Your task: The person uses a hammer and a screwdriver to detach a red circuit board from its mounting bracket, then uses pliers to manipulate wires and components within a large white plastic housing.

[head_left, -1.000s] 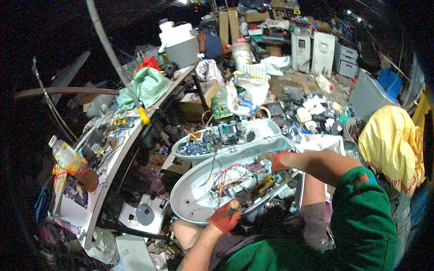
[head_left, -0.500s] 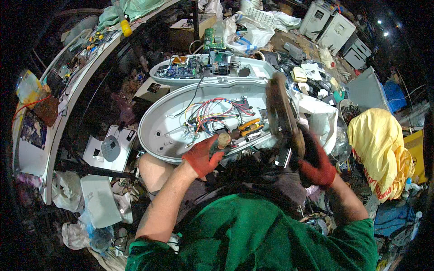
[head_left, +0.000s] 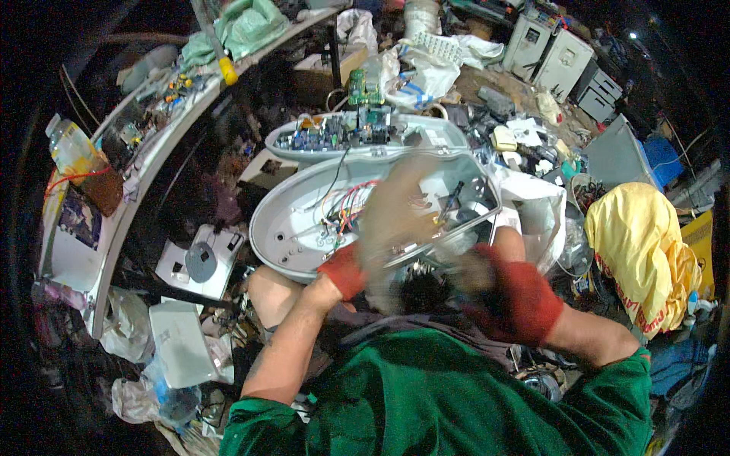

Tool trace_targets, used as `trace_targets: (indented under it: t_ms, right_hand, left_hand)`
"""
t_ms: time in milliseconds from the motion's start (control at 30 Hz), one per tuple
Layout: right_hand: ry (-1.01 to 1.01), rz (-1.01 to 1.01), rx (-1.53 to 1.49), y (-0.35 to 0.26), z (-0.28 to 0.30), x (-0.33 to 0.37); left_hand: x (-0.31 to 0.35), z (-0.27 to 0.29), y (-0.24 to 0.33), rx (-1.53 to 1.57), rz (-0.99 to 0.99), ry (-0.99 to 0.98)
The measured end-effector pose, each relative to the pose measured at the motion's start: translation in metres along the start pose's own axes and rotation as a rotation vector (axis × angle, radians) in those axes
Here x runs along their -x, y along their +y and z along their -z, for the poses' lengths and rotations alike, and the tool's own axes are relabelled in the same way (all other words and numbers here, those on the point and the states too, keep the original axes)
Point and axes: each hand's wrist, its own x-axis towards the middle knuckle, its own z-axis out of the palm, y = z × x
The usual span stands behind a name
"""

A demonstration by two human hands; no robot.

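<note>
My left hand (head_left: 344, 272), in a red glove, is closed at the near rim of a grey oval casing (head_left: 283, 247) across my lap. The round-ended chisel it grips is now mostly hidden behind a motion blur. That blur is a brown wooden mallet (head_left: 394, 209), swung over the left hand. My right hand (head_left: 525, 298), in a red and dark glove, is closed round the mallet's handle, smeared by motion. Coloured wires (head_left: 348, 209) lie inside the casing. Its other half (head_left: 304, 156), hinged on the far side, carries circuit boards (head_left: 315, 133).
A curved bench edge (head_left: 144, 178) runs along the left, with a plastic bottle (head_left: 67, 144) on it. To the right stand a white sack (head_left: 536, 209) and a yellow bag (head_left: 635, 243). Small electronic scrap (head_left: 544, 156) is heaped beyond the casing.
The mallet has swung left and down from the casing's right side to over my left hand. My view has shifted slightly, so the casing sits farther right and lower.
</note>
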Motion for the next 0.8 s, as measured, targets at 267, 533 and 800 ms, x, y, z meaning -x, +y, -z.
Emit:
trace_targets:
  t_ms: [267,533,800]
  right_hand:
    - [0.279,-0.061,-0.721,-0.019,0.060,-0.013]
    - [-0.340,-0.213,-0.054,0.012,-0.019,-0.006]
    - [0.551,0.067,-0.555,0.002,0.041,0.004]
  left_hand:
    - [-0.009,0.003,-0.020,-0.387,0.116,-0.016]
    - [-0.018,-0.001,-0.037,-0.426,0.082,-0.175]
    - [-0.022,0.015,-0.035,-0.362,0.083,-0.025]
